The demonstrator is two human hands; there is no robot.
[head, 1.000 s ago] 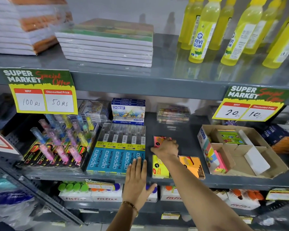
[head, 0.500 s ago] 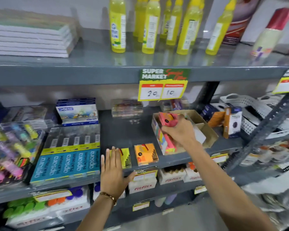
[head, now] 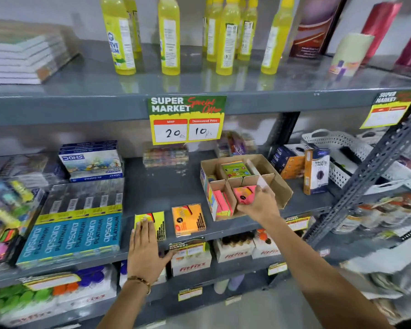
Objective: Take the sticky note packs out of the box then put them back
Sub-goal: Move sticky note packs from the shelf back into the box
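Note:
A brown cardboard box (head: 283, 186) with dividers stands on the middle shelf. My right hand (head: 259, 205) grips a pink sticky note pack (head: 244, 194) inside the box's front middle compartment. More pink packs (head: 221, 202) stand on edge in the front left compartment, and a green pack (head: 236, 169) lies in a back one. On the shelf left of the box lie an orange pack (head: 188, 219) and a yellow pack (head: 157, 222). My left hand (head: 144, 252) lies flat, fingers spread, with its fingertips on the yellow pack.
Blue Apsara pencil boxes (head: 74, 233) lie left of my left hand, with a Doms box (head: 91, 161) behind them. A Trio carton (head: 317, 170) and a white basket (head: 335, 148) stand right of the box. Yellow gum bottles (head: 169, 36) line the upper shelf. A price sign (head: 186, 119) hangs above.
My right hand picked the pink pack off the shelf, carried it right to the box and has now lowered it into the front middle compartment. My left hand moved forward onto the yellow pack.

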